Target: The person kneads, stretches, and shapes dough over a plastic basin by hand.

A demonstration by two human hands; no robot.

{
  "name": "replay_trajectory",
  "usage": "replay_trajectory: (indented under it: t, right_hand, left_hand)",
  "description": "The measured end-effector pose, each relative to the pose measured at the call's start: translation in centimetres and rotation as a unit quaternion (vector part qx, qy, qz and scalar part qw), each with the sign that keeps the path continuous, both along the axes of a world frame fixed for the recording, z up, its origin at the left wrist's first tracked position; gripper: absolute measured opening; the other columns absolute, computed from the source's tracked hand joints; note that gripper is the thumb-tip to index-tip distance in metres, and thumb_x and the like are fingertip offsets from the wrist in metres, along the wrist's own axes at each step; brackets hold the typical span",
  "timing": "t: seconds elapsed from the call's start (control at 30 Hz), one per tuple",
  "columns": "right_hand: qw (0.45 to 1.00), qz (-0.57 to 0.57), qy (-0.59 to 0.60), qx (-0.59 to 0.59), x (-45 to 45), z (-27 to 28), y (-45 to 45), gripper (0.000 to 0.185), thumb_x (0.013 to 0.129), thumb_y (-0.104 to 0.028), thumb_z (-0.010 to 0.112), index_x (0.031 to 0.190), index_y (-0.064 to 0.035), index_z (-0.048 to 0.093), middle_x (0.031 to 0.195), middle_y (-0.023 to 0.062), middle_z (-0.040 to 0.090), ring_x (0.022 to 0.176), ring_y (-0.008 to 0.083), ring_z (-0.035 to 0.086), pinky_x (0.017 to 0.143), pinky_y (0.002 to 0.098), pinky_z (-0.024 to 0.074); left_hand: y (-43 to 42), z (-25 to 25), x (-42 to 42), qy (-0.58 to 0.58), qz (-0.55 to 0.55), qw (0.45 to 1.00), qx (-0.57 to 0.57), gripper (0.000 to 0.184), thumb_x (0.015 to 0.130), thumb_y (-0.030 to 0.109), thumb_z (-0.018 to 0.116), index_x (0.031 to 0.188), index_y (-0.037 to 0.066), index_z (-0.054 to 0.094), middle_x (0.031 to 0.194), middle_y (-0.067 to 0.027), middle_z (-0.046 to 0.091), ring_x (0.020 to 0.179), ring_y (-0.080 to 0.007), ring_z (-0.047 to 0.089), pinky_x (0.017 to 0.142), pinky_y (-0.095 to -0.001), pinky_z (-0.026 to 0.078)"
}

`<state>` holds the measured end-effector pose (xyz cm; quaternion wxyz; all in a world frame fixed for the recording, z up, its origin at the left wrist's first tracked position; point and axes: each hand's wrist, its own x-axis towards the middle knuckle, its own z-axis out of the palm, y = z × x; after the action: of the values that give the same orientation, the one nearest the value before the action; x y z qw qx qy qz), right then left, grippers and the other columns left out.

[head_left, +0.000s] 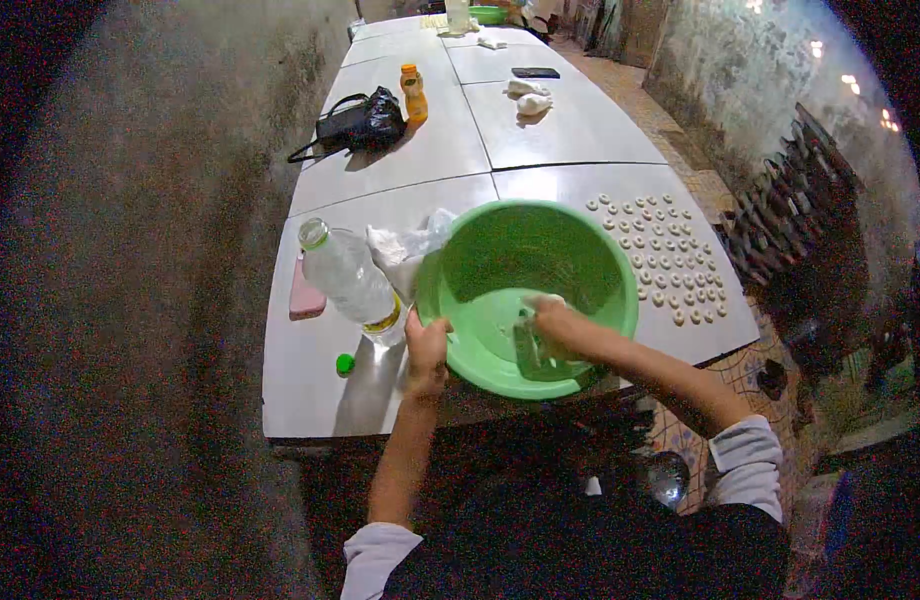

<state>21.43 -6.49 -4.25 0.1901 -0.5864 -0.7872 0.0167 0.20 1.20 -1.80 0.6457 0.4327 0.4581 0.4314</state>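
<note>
The green basin [592, 262] stands at the near edge of the counter [430, 178], its rim held at the near left by the fingers of the left hand [428, 347], while the right hand [554, 322] reaches inside, too blurred to tell whether its fingers grip anything. A firm left hold should stop the basin twisting, and short, low right-hand strokes look best, without nudging it into the bottle [346, 274] or the small white rings [651, 262] beside it.
</note>
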Motion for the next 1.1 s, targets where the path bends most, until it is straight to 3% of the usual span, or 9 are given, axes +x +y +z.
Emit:
replay_trajectory:
  t: [0.1,0.23,0.3,0.47,0.6,0.67,0.8,1.0,1.1]
  right_hand:
    - [0.953,-0.108,0.149,-0.241,-0.5,0.1,0.2,0.019,0.075,-0.014,0.049,0.09,-0.0044,0.055,0.11,0.0204,0.048,0.095,0.0336,0.051,0.075,0.0392,0.0443]
    - [0.994,-0.064,0.019,0.088,2.7,-1.7,0.5,0.021,0.077,-0.018,0.048,0.094,-0.0066,0.054,0.109,0.0206,0.048,0.094,0.0338,0.051,0.075,0.0426,0.0438]
    - [0.958,-0.197,0.199,-0.07,3.1,-3.2,0.7,0.02,0.076,-0.021,0.05,0.09,-0.0081,0.056,0.107,0.0205,0.05,0.095,0.033,0.052,0.076,0.0423,0.0444]
    - [0.977,-0.126,0.04,-0.17,2.5,2.5,0.7,0.022,0.075,-0.023,0.055,0.089,-0.0073,0.06,0.091,0.0173,0.06,0.077,0.0277,0.059,0.067,0.0385,0.0463]
    - [0.885,-0.254,0.3,-0.248,2.6,5.7,0.8,0.027,0.082,-0.033,0.051,0.089,-0.0077,0.06,0.084,0.0075,0.06,0.072,0.0153,0.056,0.062,0.031,0.0465]
    - [0.678,-0.24,0.647,-0.254,2.2,7.3,-0.1,0.039,0.081,-0.037,0.052,0.101,-0.0033,0.055,0.089,0.0075,0.059,0.077,0.0158,0.057,0.065,0.033,0.0483]
    - [0.419,-0.174,0.865,-0.214,1.4,7.8,0.4,0.038,0.08,-0.03,0.056,0.104,-0.0016,0.049,0.105,0.0152,0.051,0.093,0.0221,0.053,0.082,0.0351,0.0463]
    - [0.62,-0.003,0.767,-0.166,1.3,6.0,2.2,0.033,0.078,-0.022,0.057,0.104,-0.003,0.051,0.106,0.012,0.052,0.084,0.0141,0.053,0.075,0.0264,0.0454]
    - [0.648,-0.066,0.744,-0.148,0.6,7.1,2.6,0.025,0.082,-0.027,0.053,0.094,-0.0052,0.053,0.078,0.0043,0.054,0.058,0.0085,0.048,0.051,0.0217,0.0381]
  left_hand:
    - [-1.0,1.6,0.1,-0.021,0.008,0.999,0.049,0.045,0.06,-0.002,0.049,0.105,-0.002,0.045,0.09,-0.0095,0.055,0.076,-0.0196,0.054,0.071,-0.0307,0.044]
    - [1.2,-3.4,0.1,-0.015,-0.022,0.995,0.097,0.048,0.06,-0.002,0.049,0.107,-0.003,0.043,0.095,-0.011,0.053,0.08,-0.0208,0.053,0.073,-0.0289,0.043]
    - [1.0,-3.2,0.2,-0.038,-0.003,0.994,0.105,0.048,0.059,-0.003,0.049,0.107,-0.004,0.042,0.096,-0.0116,0.053,0.081,-0.021,0.053,0.073,-0.0287,0.042]
    - [0.5,-2.4,0.0,-0.014,0.011,0.989,0.147,0.064,0.064,0.0,0.052,0.123,-0.005,0.025,0.122,-0.0168,0.034,0.112,-0.0248,0.033,0.094,-0.0317,0.024]
    - [-0.7,-1.8,-0.2,0.027,0.063,0.967,0.246,0.072,0.068,0.004,0.055,0.129,-0.005,0.017,0.129,-0.019,0.027,0.121,-0.0268,0.024,0.1,-0.0334,0.017]
    - [-1.9,-1.4,-0.4,0.044,0.061,0.966,0.246,0.072,0.07,0.005,0.055,0.13,-0.005,0.015,0.132,-0.0197,0.022,0.124,-0.0277,0.019,0.101,-0.0338,0.013]
    - [-2.6,-1.2,-0.4,0.014,0.056,0.954,0.294,0.07,0.072,0.007,0.053,0.13,-0.004,0.015,0.134,-0.0209,0.016,0.125,-0.0289,0.016,0.102,-0.0359,0.01]
    - [-3.3,-0.1,-0.5,0.041,0.071,0.941,0.328,0.068,0.074,0.009,0.05,0.13,-0.003,0.014,0.133,-0.0203,0.019,0.125,-0.0301,0.017,0.102,-0.0383,0.01]
    - [-4.4,2.2,0.0,-0.095,0.168,0.914,0.356,0.064,0.074,0.01,0.048,0.128,-0.002,0.017,0.132,-0.0189,0.022,0.123,-0.0304,0.021,0.102,-0.0405,0.014]
